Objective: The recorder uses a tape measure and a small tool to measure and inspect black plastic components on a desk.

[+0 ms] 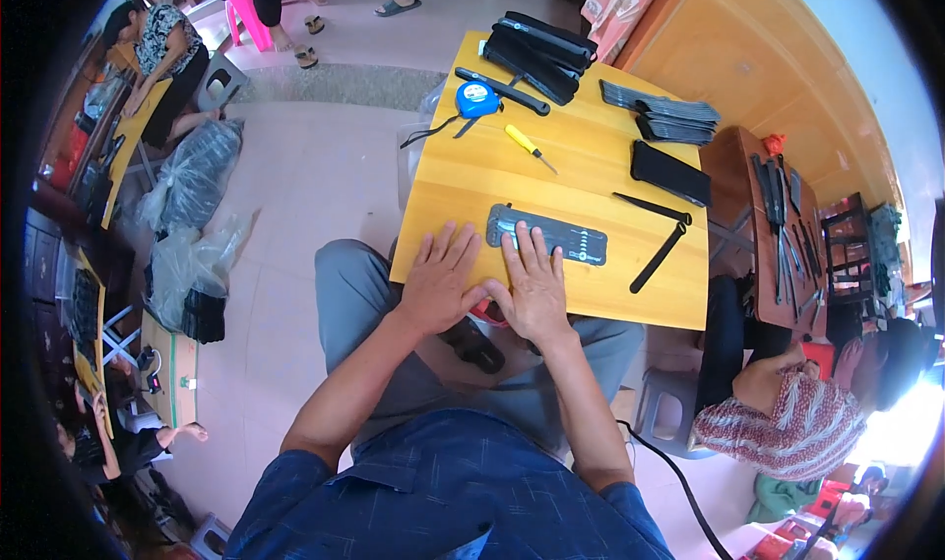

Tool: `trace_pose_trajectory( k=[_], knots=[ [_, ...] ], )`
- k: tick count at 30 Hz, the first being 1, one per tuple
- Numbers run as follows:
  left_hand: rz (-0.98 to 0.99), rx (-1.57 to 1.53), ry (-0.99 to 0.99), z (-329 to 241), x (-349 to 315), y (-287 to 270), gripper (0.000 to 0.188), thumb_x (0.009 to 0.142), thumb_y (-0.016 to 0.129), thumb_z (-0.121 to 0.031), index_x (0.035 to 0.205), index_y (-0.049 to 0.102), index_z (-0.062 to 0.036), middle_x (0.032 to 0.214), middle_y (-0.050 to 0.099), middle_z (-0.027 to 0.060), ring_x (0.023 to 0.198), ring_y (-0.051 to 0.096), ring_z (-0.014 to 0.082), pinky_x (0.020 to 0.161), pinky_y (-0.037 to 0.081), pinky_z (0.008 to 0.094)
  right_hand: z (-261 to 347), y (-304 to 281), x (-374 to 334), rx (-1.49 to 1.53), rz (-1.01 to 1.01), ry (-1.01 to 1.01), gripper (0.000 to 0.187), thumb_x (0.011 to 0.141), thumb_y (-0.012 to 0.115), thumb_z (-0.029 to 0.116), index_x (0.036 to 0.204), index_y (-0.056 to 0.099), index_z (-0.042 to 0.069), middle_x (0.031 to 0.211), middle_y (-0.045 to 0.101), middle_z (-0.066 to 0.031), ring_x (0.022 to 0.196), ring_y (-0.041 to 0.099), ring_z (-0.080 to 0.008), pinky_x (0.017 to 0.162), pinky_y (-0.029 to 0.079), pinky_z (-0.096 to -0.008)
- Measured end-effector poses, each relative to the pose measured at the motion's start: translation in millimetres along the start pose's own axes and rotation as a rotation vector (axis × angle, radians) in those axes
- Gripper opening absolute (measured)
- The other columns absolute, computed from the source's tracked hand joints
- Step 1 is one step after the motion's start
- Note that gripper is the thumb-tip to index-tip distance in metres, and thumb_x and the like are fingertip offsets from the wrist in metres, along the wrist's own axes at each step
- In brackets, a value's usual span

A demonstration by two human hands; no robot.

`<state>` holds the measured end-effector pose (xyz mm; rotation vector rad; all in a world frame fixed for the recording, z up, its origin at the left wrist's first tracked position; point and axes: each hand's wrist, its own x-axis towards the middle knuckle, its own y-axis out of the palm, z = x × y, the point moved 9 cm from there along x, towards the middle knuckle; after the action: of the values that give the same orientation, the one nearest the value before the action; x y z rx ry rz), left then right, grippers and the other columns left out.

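My left hand [443,274] lies flat near the front edge of the yellow wooden table [465,188], fingers stretched out and holding nothing. Beside it, my right hand [533,282] is also spread out, its fingertips resting on the left part of a flat dark grey rectangular piece [571,239] with rounded corners and white printing. The thumbs of both hands come together at the table edge. To the right of the grey piece lie two narrow black straps, one a pointed strap [652,209] and the other a round-ended strap [658,258].
Farther back are a yellow-handled screwdriver [524,141], a blue tape measure [477,98], a long black strap [504,91] and a pile of black pouches [536,56]. A black case [669,173] and stacked dark strips [661,113] lie at the right. People sit at tables on both sides.
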<state>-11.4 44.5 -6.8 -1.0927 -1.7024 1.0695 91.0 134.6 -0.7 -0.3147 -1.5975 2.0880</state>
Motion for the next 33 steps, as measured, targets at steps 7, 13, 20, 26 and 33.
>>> trace_pose_trajectory(
  k=[7,13,20,26,33],
  knots=[
    [0.021,-0.024,0.001,1,-3,-5,0.078,0.095,0.058,-0.053,0.153,0.041,-0.0022,0.162,0.036,0.0156,0.152,0.027,0.0383,0.123,0.019,0.0545,-30,-7,-14,-0.004,0.020,0.079,0.082,0.097,0.054,0.058,0.160,0.034,0.010,0.169,0.024,-0.0135,0.156,0.020,-0.0333,0.124,0.015,-0.0591],
    [0.039,-0.039,-0.002,0,-2,-3,0.084,0.092,0.064,-0.049,0.156,0.036,-0.0021,0.164,0.032,0.0161,0.152,0.026,0.0391,0.123,0.019,0.0552,-78,-21,-39,-0.117,-0.001,0.220,0.081,0.099,0.053,0.056,0.160,0.032,0.007,0.169,0.025,-0.0141,0.157,0.020,-0.0343,0.123,0.019,-0.0587],
    [0.047,-0.136,0.137,-52,22,-4,0.088,0.091,0.064,-0.053,0.155,0.035,0.0003,0.164,0.031,0.0188,0.154,0.025,0.0385,0.123,0.021,0.0559,-81,-19,-43,-0.124,-0.037,0.220,0.083,0.100,0.049,0.059,0.160,0.030,0.006,0.169,0.023,-0.0147,0.157,0.018,-0.0345,0.122,0.019,-0.0603],
    [0.063,-0.148,0.222,-66,43,22,0.091,0.089,0.064,-0.057,0.153,0.038,0.0014,0.163,0.033,0.0190,0.154,0.027,0.0341,0.123,0.023,0.0517,-84,-15,-41,-0.109,-0.007,0.237,0.086,0.098,0.050,0.063,0.161,0.030,0.007,0.170,0.022,-0.0132,0.157,0.018,-0.0319,0.123,0.016,-0.0604],
    [0.161,-0.039,0.079,-13,20,3,0.093,0.092,0.061,-0.057,0.158,0.030,0.0003,0.166,0.027,0.0171,0.156,0.021,0.0316,0.125,0.018,0.0523,-86,-18,-43,-0.095,-0.007,0.253,0.086,0.097,0.051,0.062,0.161,0.030,0.008,0.169,0.022,-0.0138,0.157,0.018,-0.0325,0.123,0.016,-0.0606]
  ],
)
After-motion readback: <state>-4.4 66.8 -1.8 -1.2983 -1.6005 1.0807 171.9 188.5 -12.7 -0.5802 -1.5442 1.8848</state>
